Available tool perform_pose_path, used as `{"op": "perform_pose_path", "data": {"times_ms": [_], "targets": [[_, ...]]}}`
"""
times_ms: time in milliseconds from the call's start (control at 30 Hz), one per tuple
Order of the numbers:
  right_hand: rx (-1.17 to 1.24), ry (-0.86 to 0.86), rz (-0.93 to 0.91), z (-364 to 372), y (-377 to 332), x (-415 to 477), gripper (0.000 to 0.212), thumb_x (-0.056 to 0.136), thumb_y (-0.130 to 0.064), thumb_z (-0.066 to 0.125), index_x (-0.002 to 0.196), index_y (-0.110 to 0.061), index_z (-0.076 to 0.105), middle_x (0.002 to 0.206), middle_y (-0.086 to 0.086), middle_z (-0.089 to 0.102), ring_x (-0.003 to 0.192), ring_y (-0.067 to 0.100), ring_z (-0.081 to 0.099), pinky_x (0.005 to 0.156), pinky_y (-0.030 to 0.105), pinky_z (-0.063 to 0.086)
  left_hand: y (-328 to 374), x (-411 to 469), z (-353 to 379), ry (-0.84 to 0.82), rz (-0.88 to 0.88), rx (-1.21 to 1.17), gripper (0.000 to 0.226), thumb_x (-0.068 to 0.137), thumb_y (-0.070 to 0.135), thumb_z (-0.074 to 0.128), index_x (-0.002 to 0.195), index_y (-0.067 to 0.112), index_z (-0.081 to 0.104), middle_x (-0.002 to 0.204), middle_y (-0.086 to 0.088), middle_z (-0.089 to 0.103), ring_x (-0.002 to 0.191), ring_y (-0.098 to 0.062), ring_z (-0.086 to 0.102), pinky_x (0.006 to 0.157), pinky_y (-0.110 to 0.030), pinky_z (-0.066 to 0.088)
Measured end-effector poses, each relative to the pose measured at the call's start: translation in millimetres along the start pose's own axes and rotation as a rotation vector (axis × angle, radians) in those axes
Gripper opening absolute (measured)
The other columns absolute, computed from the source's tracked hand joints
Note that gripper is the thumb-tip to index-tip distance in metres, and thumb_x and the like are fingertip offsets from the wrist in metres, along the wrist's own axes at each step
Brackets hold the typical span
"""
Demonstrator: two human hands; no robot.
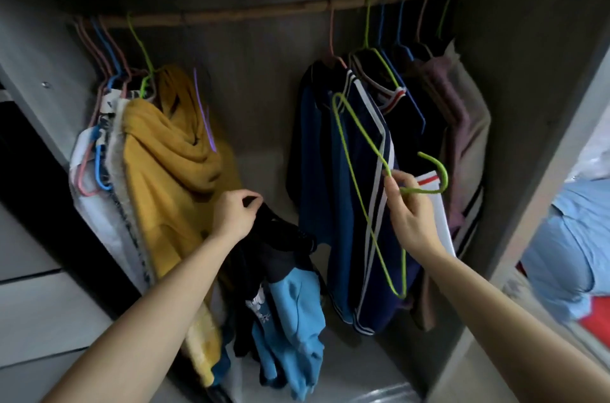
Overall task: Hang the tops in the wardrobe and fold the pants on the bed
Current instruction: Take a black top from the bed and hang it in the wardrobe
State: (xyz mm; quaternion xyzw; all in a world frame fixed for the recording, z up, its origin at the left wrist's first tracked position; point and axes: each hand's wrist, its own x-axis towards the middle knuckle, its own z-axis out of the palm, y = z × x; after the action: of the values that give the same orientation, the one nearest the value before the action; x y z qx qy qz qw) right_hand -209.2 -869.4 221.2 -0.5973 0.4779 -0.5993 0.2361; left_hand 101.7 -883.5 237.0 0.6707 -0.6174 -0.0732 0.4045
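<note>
**Beneath the rail: one top in hand, one hanger ready**

Below the wooden rail (251, 11), the grey wardrobe (257, 79) holds two groups of hung clothes. Under the rail's left end hangs a mustard hooded top (171, 151) with pale garments packed behind it, and bare pink and blue hangers (105, 49) crowd that same end. Under the rail's right end hang navy striped tops (356, 171), with a mauve garment (452, 98) beyond them.

Under the bare middle stretch of the rail, well below it, a bundle of black and light blue cloth (290, 303) droops. It may be one top or several; the dim light leaves this unclear. The left hand (234, 214) has its fingers curled tight into the black fabric at the bundle's top.

Below the rail's right part, in front of the navy tops, the right hand (412, 214) pinches a green wire hanger (445, 175) at its neck. The hook points right and the frame slants across the striped cloth, off the rail.
</note>
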Motion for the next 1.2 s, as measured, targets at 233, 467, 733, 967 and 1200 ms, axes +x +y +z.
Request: {"op": "perform_pose_path", "data": {"times_ms": [233,467,733,967,1200], "targets": [[-0.249,-0.624,0.009,-24,-2,-1,0.029,0.102,-0.042,0.049,0.091,-0.032,0.074,0.053,-0.003,0.043,0.050,0.008,0.038,0.052,0.024,0.035,-1,12,2,0.070,-0.012,-0.136,0.011,0.087,0.027,0.073,0.094,0.020,0.079,0.088,0.008,0.075,0.083,-0.014,0.069,0.075,-0.019,0.048],[-0.352,-0.607,-0.022,18,-15,-13,0.033,0.105,-0.035,0.044,0.104,-0.021,0.074,0.040,-0.009,0.043,0.041,0.006,0.041,0.050,0.017,0.036,28,6,6,0.010,0.059,-0.318,0.013,0.085,0.037,0.074,0.082,0.050,0.074,0.089,0.027,0.072,0.089,0.007,0.067,0.075,-0.004,0.046],[0.024,-0.164,0.022,47,-30,-8,0.032,0.104,-0.040,0.045,0.108,-0.023,0.071,0.044,-0.010,0.034,0.041,0.006,0.031,0.042,0.022,0.025,27,2,-10,0.099,0.119,-0.158,0.021,0.087,0.032,0.072,0.105,0.022,0.073,0.095,0.010,0.073,0.089,-0.007,0.065,0.079,-0.025,0.052],[0.147,-0.259,0.300,72,-17,-5,0.031,0.102,-0.041,0.049,0.100,-0.020,0.073,0.051,-0.002,0.041,0.044,0.014,0.037,0.045,0.027,0.031,43,-6,-21,-0.087,0.098,-0.399,0.013,0.085,0.018,0.071,0.095,0.023,0.078,0.087,0.010,0.076,0.087,-0.009,0.072,0.082,-0.033,0.057],[0.275,-0.303,0.385,67,-36,11,0.039,0.103,-0.043,0.047,0.093,-0.015,0.072,0.046,-0.006,0.033,0.038,0.010,0.031,0.037,0.022,0.026,55,-13,-36,-0.323,0.121,-0.572,0.016,0.085,0.037,0.073,0.101,0.034,0.077,0.098,0.008,0.076,0.096,-0.006,0.070,0.084,-0.022,0.055]]}}
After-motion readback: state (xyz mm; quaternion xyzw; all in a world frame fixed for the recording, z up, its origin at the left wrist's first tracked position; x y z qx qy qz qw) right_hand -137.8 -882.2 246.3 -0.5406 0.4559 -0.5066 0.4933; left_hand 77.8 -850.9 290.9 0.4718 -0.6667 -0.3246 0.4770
